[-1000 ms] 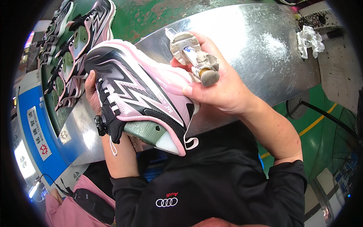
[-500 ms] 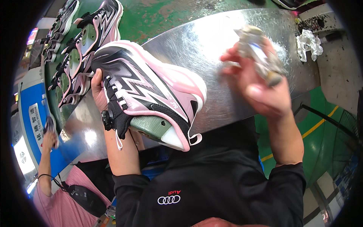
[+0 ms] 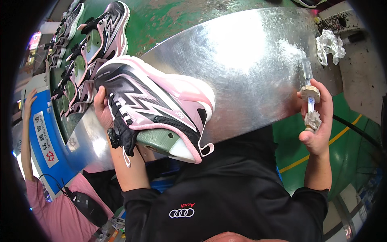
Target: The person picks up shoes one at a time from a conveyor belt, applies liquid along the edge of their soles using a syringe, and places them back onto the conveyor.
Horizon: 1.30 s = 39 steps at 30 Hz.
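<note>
My left hand (image 3: 103, 109) grips a pink, black and white sneaker (image 3: 161, 92) from its lace side, thumb near the toe. The shoe lies tilted on its side, sole edge facing away, with a green and white shoe last (image 3: 163, 141) filling its opening. A black dial sits by the laces, and a white loop hangs from the heel. Off to the right, apart from the shoe, my right hand (image 3: 322, 129) is closed around a clear syringe (image 3: 307, 72). Pale wrapping covers its flange and plunger end. Its tip points away from me, over the table.
Beneath lies a shiny metal tabletop (image 3: 238, 97) with a whitish smear at right. Crumpled white tissue (image 3: 330, 46) rests at the far right. More lasted sneakers (image 3: 107, 30) line a green surface at far left. A co-worker in a pink sleeve (image 3: 68, 209) stands at left.
My right hand has moved right and nearer to me with the syringe, which now points away. The sneaker has shifted slightly left. The co-worker's arm has reached farther away.
</note>
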Available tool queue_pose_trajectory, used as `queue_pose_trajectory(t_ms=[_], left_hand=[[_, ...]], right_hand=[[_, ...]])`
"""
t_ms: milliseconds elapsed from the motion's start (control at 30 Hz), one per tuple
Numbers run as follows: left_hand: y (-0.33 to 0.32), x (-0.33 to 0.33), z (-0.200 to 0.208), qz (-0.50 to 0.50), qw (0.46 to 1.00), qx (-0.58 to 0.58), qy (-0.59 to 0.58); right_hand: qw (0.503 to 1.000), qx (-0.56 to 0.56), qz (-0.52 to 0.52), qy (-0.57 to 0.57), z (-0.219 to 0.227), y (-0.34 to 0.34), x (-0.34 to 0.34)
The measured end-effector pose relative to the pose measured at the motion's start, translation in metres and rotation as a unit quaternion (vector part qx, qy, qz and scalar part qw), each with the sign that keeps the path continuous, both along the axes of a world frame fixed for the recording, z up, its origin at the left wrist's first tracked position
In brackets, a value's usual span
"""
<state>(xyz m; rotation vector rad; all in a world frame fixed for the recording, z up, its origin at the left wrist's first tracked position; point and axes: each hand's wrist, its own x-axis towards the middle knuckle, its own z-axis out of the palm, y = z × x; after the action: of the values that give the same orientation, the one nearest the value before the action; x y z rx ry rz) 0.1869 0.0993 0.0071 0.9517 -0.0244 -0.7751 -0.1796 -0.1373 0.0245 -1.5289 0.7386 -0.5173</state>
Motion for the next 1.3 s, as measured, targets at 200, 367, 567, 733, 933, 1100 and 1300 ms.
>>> queue_pose_trajectory(t_ms=[200,367,567,733,933,1100,1300], left_hand=[[-0.009,-0.012,0.007,0.028,0.999,0.036,-0.008],[-0.012,-0.009,0.002,0.05,0.997,0.059,-0.016],[-0.003,-0.006,-0.003,0.077,0.995,0.058,-0.024],[-0.002,-0.006,-0.004,0.021,1.0,-0.023,0.005],[0.009,0.0,-0.009,0.031,0.999,-0.032,0.009],[0.02,0.009,-0.013,0.003,0.999,-0.048,0.0],[0.01,0.0,-0.003,0.073,0.997,0.03,-0.019]], right_hand=[[0.999,-0.043,0.007,0.012,0.01,0.008,-0.018],[0.999,-0.035,0.0,0.011,0.001,0.001,-0.022],[0.997,-0.036,0.03,0.063,0.009,0.007,-0.025],[0.992,0.097,0.046,-0.063,0.019,0.022,-0.015],[0.902,0.316,0.132,-0.264,0.017,0.031,0.024],[0.77,0.429,0.221,-0.418,-0.003,0.046,0.047],[0.78,0.417,0.252,-0.394,-0.005,0.05,0.055]])
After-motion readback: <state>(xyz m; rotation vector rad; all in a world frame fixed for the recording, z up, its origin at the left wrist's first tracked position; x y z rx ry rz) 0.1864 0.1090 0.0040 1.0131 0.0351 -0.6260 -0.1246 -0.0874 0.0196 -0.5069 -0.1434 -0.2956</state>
